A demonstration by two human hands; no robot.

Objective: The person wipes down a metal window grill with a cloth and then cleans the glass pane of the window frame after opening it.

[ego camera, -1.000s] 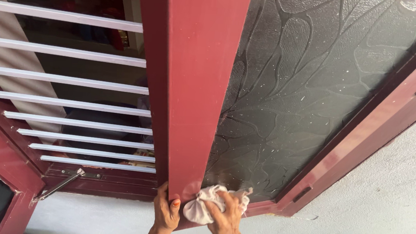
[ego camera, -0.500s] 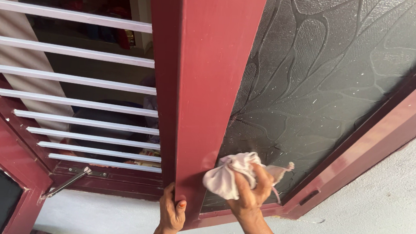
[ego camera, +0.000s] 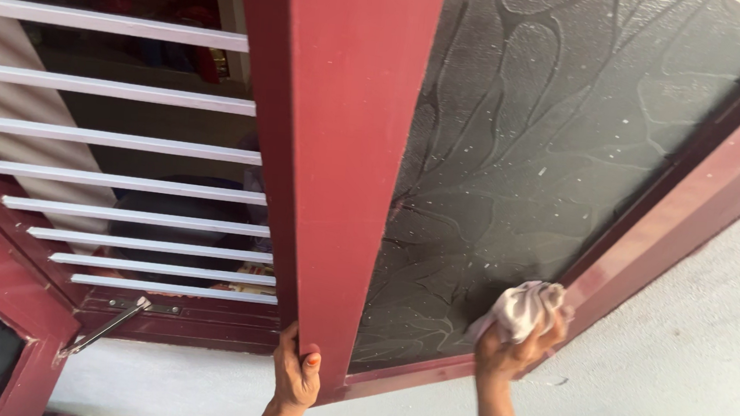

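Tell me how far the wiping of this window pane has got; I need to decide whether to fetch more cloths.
Little looks done: white specks dot most of the dark patterned glass pane, from its top down to the lower part. In hand: the right hand presses a bunched pale cloth at the pane's lower right corner, while the left hand grips the bottom of the maroon frame. Left: the speckled upper glass.

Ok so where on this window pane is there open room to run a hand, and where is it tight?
The dark patterned glass is open above the cloth, between the maroon frame edge and the right rail. It is tight at the lower right corner, where the right hand presses the cloth, and at the bottom edge gripped by the left hand.
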